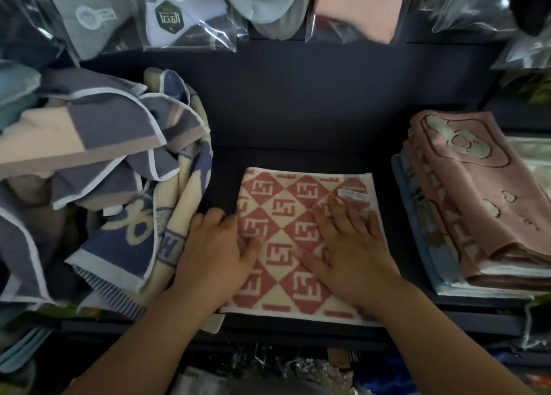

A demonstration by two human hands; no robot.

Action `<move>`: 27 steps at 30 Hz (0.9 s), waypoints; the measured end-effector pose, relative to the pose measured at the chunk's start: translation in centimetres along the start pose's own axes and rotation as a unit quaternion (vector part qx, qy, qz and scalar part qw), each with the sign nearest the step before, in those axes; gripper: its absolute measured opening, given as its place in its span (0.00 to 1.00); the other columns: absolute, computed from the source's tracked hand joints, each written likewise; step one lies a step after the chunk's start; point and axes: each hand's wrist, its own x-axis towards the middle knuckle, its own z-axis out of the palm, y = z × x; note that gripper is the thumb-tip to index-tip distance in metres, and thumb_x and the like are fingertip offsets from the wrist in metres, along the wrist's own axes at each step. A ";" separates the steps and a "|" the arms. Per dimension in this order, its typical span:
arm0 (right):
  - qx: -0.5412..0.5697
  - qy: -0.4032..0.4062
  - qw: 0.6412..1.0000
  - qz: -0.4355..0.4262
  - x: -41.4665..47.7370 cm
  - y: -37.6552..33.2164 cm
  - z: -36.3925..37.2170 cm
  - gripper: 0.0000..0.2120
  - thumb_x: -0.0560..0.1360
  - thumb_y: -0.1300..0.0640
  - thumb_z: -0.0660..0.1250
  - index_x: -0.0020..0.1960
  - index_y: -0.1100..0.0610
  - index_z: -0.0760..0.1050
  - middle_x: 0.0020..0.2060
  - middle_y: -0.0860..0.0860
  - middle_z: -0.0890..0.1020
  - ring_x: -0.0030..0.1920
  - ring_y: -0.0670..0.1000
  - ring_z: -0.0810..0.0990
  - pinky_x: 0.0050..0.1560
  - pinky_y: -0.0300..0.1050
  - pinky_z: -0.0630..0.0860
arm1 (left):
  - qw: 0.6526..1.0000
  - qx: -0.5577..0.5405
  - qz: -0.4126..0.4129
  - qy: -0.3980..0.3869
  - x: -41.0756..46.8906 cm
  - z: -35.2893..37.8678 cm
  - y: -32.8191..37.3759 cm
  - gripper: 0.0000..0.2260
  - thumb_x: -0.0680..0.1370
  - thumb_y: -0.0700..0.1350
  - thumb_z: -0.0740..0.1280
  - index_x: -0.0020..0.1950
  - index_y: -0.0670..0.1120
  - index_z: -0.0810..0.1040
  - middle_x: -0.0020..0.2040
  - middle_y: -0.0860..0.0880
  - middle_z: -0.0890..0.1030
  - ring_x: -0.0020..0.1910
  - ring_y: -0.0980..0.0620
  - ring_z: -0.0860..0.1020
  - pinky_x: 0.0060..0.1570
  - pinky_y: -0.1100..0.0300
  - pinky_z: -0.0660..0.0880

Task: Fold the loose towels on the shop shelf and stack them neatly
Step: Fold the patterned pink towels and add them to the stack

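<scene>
— Where's the towel being worked on?

— The red-and-cream checked towel lies folded flat in the middle of the dark shelf, its near edge at the shelf's front lip.

— And the hands?

— Both are on it. The right hand presses down with its fingers straight and spread wide, the tips just short of a small white label. The left hand sits at the towel's left edge, thumb on top and fingers bent over the side. I cannot tell whether they grip the edge.

— What's around it?

— A loose pile of grey, blue and cream towels just beside it on the left, against the left hand. On the right, apart from it, is a folded stack topped by a pink towel. Bagged goods hang above
</scene>
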 end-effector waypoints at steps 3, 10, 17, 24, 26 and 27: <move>0.007 0.009 1.000 -0.001 0.0 0.1 0.1 0.44 0.74 0.22 0.38 0.80 0.44 0.30 0.80 0.48 0.31 0.79 0.51 0.28 0.78 0.58 0.31 | 0.999 -0.019 -0.029 -0.027 1.2 -0.8 0.1 0.17 0.76 0.61 0.68 0.52 0.49 0.77 0.47 0.52 0.72 0.45 0.53 0.73 0.42 0.57 0.71; 0.018 0.019 1.000 -0.005 -0.2 0.2 0.3 0.44 0.74 0.23 0.38 0.81 0.46 0.31 0.80 0.49 0.32 0.79 0.52 0.28 0.78 0.58 0.30 | 0.982 -0.115 -0.105 -0.104 1.9 -2.5 0.6 0.11 0.76 0.55 0.72 0.44 0.50 0.75 0.39 0.51 0.80 0.36 0.53 0.79 0.33 0.58 0.72; 0.019 0.024 1.000 0.000 -0.6 0.2 -0.2 0.42 0.75 0.24 0.39 0.81 0.45 0.32 0.80 0.51 0.31 0.78 0.54 0.27 0.77 0.61 0.29 | 0.909 -0.363 -0.154 -0.134 1.5 -3.7 1.9 0.27 0.77 0.42 0.73 0.64 0.68 0.66 0.48 0.52 0.84 0.41 0.55 0.85 0.37 0.58 0.80; 0.003 0.012 1.000 0.025 -0.8 0.3 -0.1 0.43 0.76 0.25 0.37 0.81 0.48 0.31 0.80 0.51 0.30 0.78 0.55 0.27 0.76 0.64 0.29 | 0.901 -0.395 -0.119 -0.131 0.8 -3.1 1.5 0.25 0.80 0.36 0.67 0.70 0.62 0.72 0.57 0.61 0.80 0.48 0.64 0.83 0.41 0.64 0.81; 0.005 0.006 1.000 0.024 -0.6 0.0 0.0 0.43 0.76 0.25 0.38 0.81 0.48 0.31 0.79 0.51 0.29 0.79 0.55 0.27 0.77 0.63 0.31 | 0.895 -0.412 -0.123 -0.120 0.5 -3.3 1.3 0.27 0.80 0.36 0.67 0.73 0.60 0.71 0.59 0.59 0.81 0.50 0.60 0.84 0.46 0.58 0.83; 0.005 0.004 1.000 0.024 -0.4 -0.1 0.1 0.44 0.76 0.25 0.38 0.81 0.49 0.31 0.79 0.51 0.29 0.79 0.55 0.27 0.77 0.63 0.31 | 0.894 -0.416 -0.124 -0.108 0.4 -3.5 1.1 0.27 0.80 0.35 0.67 0.74 0.60 0.71 0.60 0.58 0.82 0.51 0.58 0.84 0.47 0.55 0.83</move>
